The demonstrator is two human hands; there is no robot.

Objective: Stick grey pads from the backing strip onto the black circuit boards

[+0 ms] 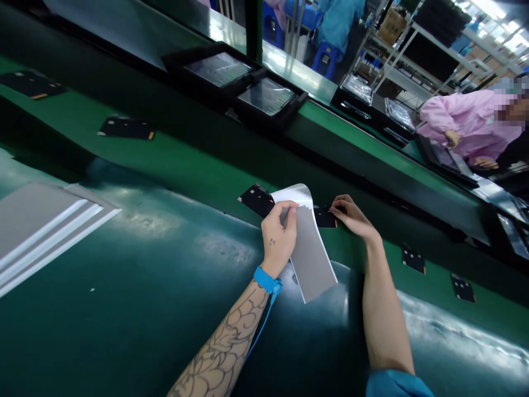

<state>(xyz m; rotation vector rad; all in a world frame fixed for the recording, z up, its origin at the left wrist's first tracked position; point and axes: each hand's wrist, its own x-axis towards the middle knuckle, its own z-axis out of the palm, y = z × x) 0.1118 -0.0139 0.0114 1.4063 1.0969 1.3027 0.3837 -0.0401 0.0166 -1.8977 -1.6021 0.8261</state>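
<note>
Hands apart, with a curling sheet of matte grey film on glossy white backing (312, 256) pinched in the left hand (278, 237), mid-scene; right hand (354, 216) just beside, fingertips on a thin black pad (325, 218) lying on a smooth green belt (198, 179).

One camera, worn on the person's head, looks forward and down from close above the bare left hand (279, 238) and right hand (354, 216). It sits tilted, so the long green counter (190, 171) runs diagonally across the view.

Grey film (312, 256), seemingly on white backing (292, 194)
</note>
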